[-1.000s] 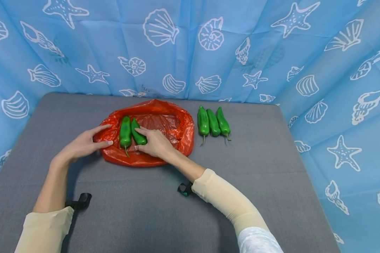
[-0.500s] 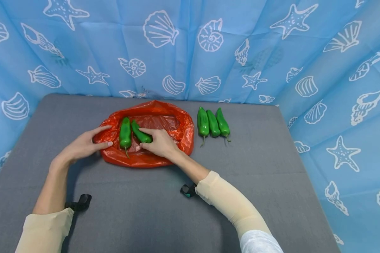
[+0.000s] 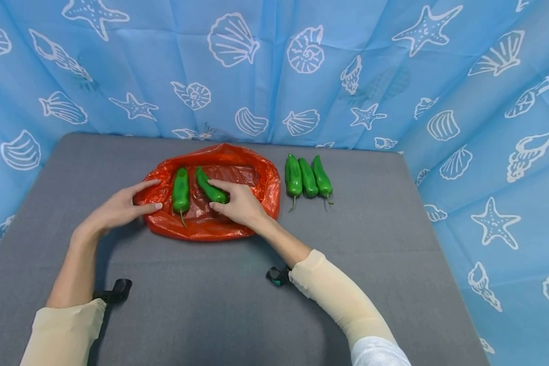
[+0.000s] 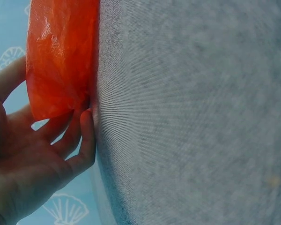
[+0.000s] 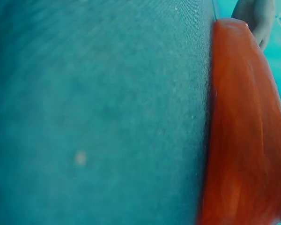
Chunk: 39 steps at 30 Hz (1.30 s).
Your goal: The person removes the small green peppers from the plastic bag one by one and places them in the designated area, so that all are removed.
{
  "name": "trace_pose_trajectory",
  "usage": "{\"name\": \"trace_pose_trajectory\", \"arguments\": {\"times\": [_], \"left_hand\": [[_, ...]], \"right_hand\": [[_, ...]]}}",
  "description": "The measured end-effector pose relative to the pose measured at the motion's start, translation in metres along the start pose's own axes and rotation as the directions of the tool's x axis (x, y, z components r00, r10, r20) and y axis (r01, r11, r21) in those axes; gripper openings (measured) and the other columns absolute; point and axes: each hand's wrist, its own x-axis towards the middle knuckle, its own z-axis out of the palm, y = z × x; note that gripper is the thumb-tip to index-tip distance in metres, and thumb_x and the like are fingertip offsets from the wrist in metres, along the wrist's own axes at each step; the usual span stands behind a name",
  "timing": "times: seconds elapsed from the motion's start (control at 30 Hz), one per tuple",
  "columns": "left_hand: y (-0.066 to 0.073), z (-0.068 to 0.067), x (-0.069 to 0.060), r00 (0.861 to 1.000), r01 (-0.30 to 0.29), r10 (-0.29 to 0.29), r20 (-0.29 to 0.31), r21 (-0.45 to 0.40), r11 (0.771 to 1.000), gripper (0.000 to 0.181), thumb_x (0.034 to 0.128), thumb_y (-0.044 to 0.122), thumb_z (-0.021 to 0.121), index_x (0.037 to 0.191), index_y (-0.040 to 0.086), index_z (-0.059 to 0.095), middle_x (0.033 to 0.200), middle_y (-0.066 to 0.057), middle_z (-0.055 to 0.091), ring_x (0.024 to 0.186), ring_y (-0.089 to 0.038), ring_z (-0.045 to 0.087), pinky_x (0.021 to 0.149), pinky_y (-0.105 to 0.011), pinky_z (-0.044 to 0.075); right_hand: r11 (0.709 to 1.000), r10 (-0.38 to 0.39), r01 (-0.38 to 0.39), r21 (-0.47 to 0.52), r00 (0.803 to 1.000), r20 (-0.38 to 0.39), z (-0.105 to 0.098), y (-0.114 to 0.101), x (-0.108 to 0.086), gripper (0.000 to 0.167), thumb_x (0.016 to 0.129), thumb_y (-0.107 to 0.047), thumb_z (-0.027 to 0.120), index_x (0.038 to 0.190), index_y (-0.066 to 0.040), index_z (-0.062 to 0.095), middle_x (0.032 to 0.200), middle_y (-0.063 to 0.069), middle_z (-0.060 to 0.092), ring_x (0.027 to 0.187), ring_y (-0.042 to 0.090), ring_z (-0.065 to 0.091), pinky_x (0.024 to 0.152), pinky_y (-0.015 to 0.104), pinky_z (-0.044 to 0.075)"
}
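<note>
In the head view, an orange-red plastic bag point(image 3: 210, 233) lies on the table with its mouth spread wide. My left hand point(image 3: 114, 209) holds the bag's left side, thumb and forefinger over the rim. The left wrist view has that hand's other fingers point(image 4: 86, 136) curled against the outside of the bag point(image 4: 61, 56). Inside the bag, my right hand point(image 3: 241, 204) pinches a green pepper point(image 3: 207, 184) between thumb and fingers, tilted with its tip up and left. Another green pepper point(image 3: 181, 190) lies to its left in the bag, stem toward me. In the right wrist view the bag point(image 5: 246, 126) mostly hides the right hand.
Three green peppers point(image 3: 308, 178) lie side by side on the grey table point(image 3: 201, 300), to the right of the bag. A blue curtain point(image 3: 265, 71) with white shells and starfish hangs behind the table's far edge and along its right side.
My right hand has moved right within the bag, carrying the pinched pepper away from the one on the left. My left hand has stayed at the bag's left side.
</note>
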Motion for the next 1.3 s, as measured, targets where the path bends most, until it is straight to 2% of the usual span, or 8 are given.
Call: {"name": "trace_pose_trajectory", "arguments": {"times": [0.1, 0.27, 0.43, 0.6, 0.77, 1.0, 1.17, 1.3], "left_hand": [[0.0, -0.001, 0.0, 1.0, -0.004, 0.004, 0.004, 0.0, 1.0, 0.079, 0.0993, 0.037, 0.061, 0.159, 0.008, 0.017, 0.157, -0.036, 0.013, 0.141, -0.057, 0.016, 0.107, -0.072, 0.021], [0.001, -0.001, -0.001, 1.0, -0.016, 0.016, 0.003, -0.006, 1.0, 0.079, 0.0992, 0.037, 0.061, 0.159, 0.009, 0.018, 0.157, -0.036, 0.014, 0.14, -0.056, 0.019, 0.107, -0.072, 0.022], [0.003, 0.0, -0.002, 1.0, -0.007, 0.007, 0.0, -0.013, 1.0, 0.08, 0.0983, 0.042, 0.061, 0.159, 0.011, 0.019, 0.158, -0.035, 0.014, 0.141, -0.054, 0.019, 0.108, -0.071, 0.022], [0.003, -0.001, -0.001, 1.0, -0.003, 0.003, 0.006, -0.015, 1.0, 0.082, 0.0979, 0.044, 0.061, 0.16, 0.011, 0.018, 0.158, -0.035, 0.014, 0.142, -0.055, 0.016, 0.108, -0.072, 0.021], [0.0, -0.001, 0.0, 1.0, 0.006, -0.005, 0.012, -0.004, 1.0, 0.082, 0.0985, 0.043, 0.06, 0.16, 0.01, 0.016, 0.157, -0.036, 0.012, 0.141, -0.057, 0.015, 0.107, -0.073, 0.021], [0.001, 0.0, 0.0, 1.0, 0.021, -0.021, 0.012, 0.001, 1.0, 0.083, 0.0981, 0.044, 0.06, 0.16, 0.009, 0.016, 0.158, -0.036, 0.011, 0.141, -0.057, 0.014, 0.106, -0.074, 0.02], [0.001, -0.001, 0.0, 1.0, 0.021, -0.021, 0.017, 0.002, 1.0, 0.082, 0.099, 0.041, 0.06, 0.16, 0.008, 0.015, 0.158, -0.036, 0.009, 0.141, -0.058, 0.012, 0.106, -0.074, 0.02], [0.001, -0.001, 0.0, 1.0, 0.019, -0.019, 0.013, 0.003, 1.0, 0.082, 0.0991, 0.041, 0.06, 0.16, 0.008, 0.015, 0.158, -0.037, 0.01, 0.141, -0.058, 0.012, 0.106, -0.074, 0.019]], "right_hand": [[1.0, -0.012, 0.012, 0.003, 1.0, -0.01, -0.002, 0.002, -0.001, 0.054, 0.09, -0.023, 0.075, 0.141, -0.019, 0.058, 0.094, -0.002, 0.064, 0.062, 0.007, 0.051, 0.054, 0.021, 0.041], [1.0, -0.013, 0.013, 0.021, 1.0, -0.02, -0.006, 0.003, -0.006, 0.053, 0.09, -0.024, 0.075, 0.14, -0.02, 0.059, 0.097, 0.0, 0.066, 0.064, 0.009, 0.052, 0.056, 0.022, 0.043], [1.0, -0.03, 0.03, 0.008, 0.999, -0.045, -0.013, 0.002, -0.012, 0.053, 0.09, -0.024, 0.076, 0.14, -0.019, 0.059, 0.122, 0.001, 0.067, 0.081, 0.008, 0.057, 0.069, 0.022, 0.049], [0.998, -0.052, 0.05, -0.043, 0.997, -0.06, -0.02, 0.002, -0.02, 0.053, 0.09, -0.023, 0.075, 0.141, -0.019, 0.058, 0.137, -0.001, 0.061, 0.089, 0.008, 0.059, 0.076, 0.024, 0.05], [0.995, -0.068, 0.064, -0.07, 0.996, -0.056, -0.024, 0.003, -0.03, 0.052, 0.091, -0.024, 0.075, 0.14, -0.019, 0.059, 0.142, -0.001, 0.058, 0.1, 0.008, 0.06, 0.083, 0.024, 0.05], [0.995, -0.081, 0.076, -0.067, 0.994, -0.072, -0.03, 0.006, -0.042, 0.052, 0.091, -0.026, 0.074, 0.14, -0.02, 0.059, 0.142, -0.001, 0.057, 0.089, 0.009, 0.058, 0.074, 0.025, 0.049], [0.996, -0.081, 0.078, -0.039, 0.993, -0.084, -0.036, 0.007, -0.051, 0.053, 0.091, -0.025, 0.075, 0.141, -0.02, 0.058, 0.143, 0.0, 0.057, 0.092, 0.009, 0.059, 0.078, 0.034, 0.053], [0.998, -0.065, 0.065, -0.01, 0.992, -0.103, -0.042, 0.008, -0.058, 0.054, 0.09, -0.024, 0.076, 0.141, -0.02, 0.059, 0.142, 0.0, 0.057, 0.103, 0.009, 0.061, 0.086, 0.036, 0.054]]}}
